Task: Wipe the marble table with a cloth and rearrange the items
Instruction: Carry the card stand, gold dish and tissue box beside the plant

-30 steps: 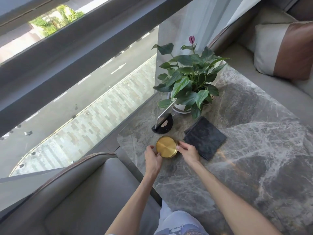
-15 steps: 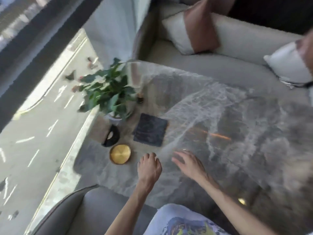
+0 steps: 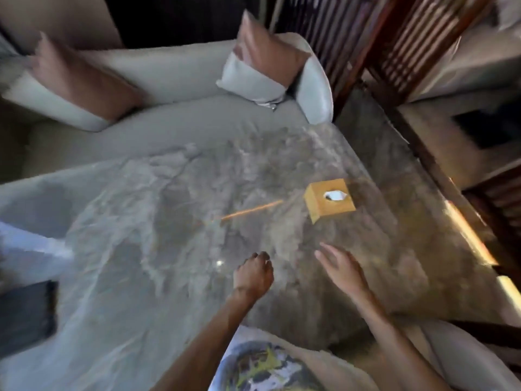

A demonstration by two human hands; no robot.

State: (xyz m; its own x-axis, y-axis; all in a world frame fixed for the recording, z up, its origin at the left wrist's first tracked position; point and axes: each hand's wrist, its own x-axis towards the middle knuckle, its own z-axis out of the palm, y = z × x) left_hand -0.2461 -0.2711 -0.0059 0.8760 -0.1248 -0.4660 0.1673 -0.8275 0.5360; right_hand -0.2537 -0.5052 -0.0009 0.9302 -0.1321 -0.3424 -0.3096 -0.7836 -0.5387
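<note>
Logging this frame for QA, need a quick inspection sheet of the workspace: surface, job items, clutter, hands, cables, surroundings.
Surface: grey veined marble table, glossy, with an orange light streak; picture is motion-blurred.
Job's things: wooden tissue box upright on the far right part of the table, tissue showing in its slot; no cloth seen.
Clutter: dark flat item at the left edge, too blurred to name.
Hands: left hand loosely curled, empty; right hand open, fingers spread, empty, nearest the tissue box but apart from it.
Cables: nothing seen.
Surroundings: pale sofa with two-tone cushions beyond the table; wooden slatted screen at right.
</note>
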